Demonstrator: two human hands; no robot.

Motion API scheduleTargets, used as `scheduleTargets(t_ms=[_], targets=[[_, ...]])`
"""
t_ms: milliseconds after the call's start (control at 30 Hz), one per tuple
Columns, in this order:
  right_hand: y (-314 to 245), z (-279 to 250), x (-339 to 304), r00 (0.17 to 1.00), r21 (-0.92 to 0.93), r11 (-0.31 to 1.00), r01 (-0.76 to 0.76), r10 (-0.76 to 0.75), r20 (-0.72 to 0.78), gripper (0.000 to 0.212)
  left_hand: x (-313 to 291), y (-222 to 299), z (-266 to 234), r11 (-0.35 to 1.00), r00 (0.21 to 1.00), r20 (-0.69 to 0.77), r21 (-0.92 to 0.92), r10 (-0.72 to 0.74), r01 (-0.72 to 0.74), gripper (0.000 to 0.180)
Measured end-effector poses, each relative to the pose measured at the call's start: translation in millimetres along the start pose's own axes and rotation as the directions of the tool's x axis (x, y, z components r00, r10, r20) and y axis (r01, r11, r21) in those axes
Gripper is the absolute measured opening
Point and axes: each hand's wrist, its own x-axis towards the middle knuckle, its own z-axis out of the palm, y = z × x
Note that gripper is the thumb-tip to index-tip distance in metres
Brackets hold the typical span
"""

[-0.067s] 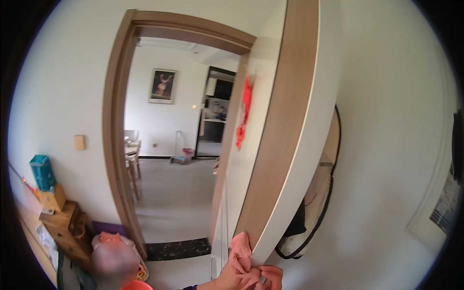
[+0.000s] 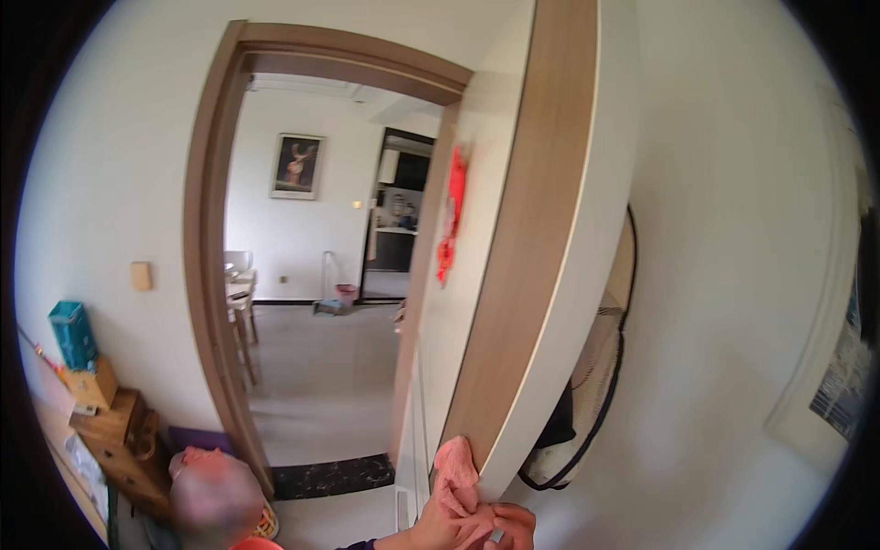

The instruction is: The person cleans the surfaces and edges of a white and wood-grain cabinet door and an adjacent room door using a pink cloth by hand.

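A pink cloth lies bunched against the lower part of the door's wood-coloured edge. My left hand comes in from the lower left with a dark sleeve cuff and grips the cloth, which covers most of its fingers. Beside it on the right, my right hand has its fingers curled in at the cloth's lower folds. Both hands are partly cut off by the lower edge of the picture. The door stands open, with a red decoration on its face.
A brown door frame opens onto a room with a table and chairs. At lower left are a wooden cabinet, a teal bin and a red bucket. Behind the door hangs a black-rimmed mesh item.
The doorway and room have shifted slightly left in the picture. My hands and the cloth keep nearly the same place against the door edge.
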Motion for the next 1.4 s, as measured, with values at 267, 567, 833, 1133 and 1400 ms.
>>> scheduleTargets(t_ms=[267, 567, 833, 1133, 1400], targets=[[2.5, -45.0, -10.4, 0.985, -0.292, 0.942, -0.166, 0.171, -0.01, 0.052, 129.3, 53.2, 43.0, 0.895, 0.931, 0.262, 0.303, 0.254, -0.329, 0.07], [19.1, -62.8, -8.7, 0.947, -0.083, 0.958, -0.275, 0.255, -0.198, 0.052, 237.5, 96.5, 109.6, 0.805, 0.842, 0.326, 0.285, 0.43, -0.521, 0.067], [21.7, -90.1, -10.6, 0.935, -0.167, 0.925, -0.34, 0.315, -0.162, 0.051, 220.4, 67.0, 132.0, 0.54, 0.69, 0.582, 0.446, 0.43, -0.714, 0.078], [33.6, -116.5, 9.2, 0.967, -0.343, 0.912, -0.225, 0.164, -0.197, 0.049, 313.3, 108.5, 184.9, 0.254, 0.629, 0.638, 0.583, 0.445, -0.772, 0.073], [40.0, -131.4, 13.4, 0.97, -0.298, 0.933, -0.202, 0.148, -0.195, 0.046, 349.6, 127.3, 193.5, -0.062, 0.464, 0.778, 0.536, 0.424, -0.842, 0.058]])
